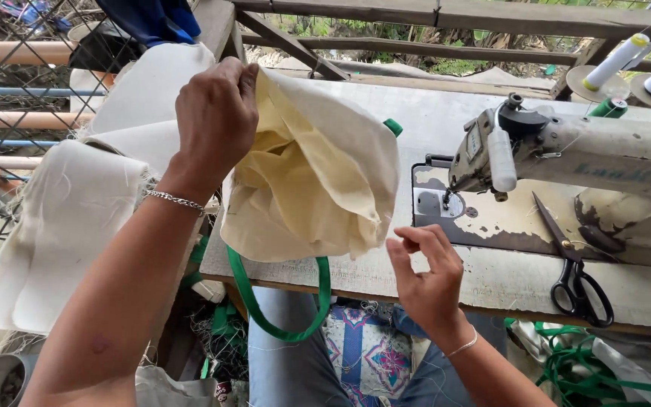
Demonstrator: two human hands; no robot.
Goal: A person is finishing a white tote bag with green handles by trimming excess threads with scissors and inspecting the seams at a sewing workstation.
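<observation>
My left hand [216,113] is raised and grips the top edge of a cream cloth bag [318,181], which hangs open and crumpled above the worn sewing table [491,279]. A green strap handle [280,301] loops down from the bag below the table edge. My right hand [427,275] hovers at the bag's lower right corner, fingers curled and pinched near the cloth; whether it touches the cloth I cannot tell. A thin chain bracelet sits on each wrist.
An old white sewing machine [566,151] stands at the right with black scissors [578,275] lying beside it. Thread cones [619,60] stand at the back right. Stacked cream cloth pieces [69,218] lie at the left by a wire fence. Green strapping [589,369] lies under the table.
</observation>
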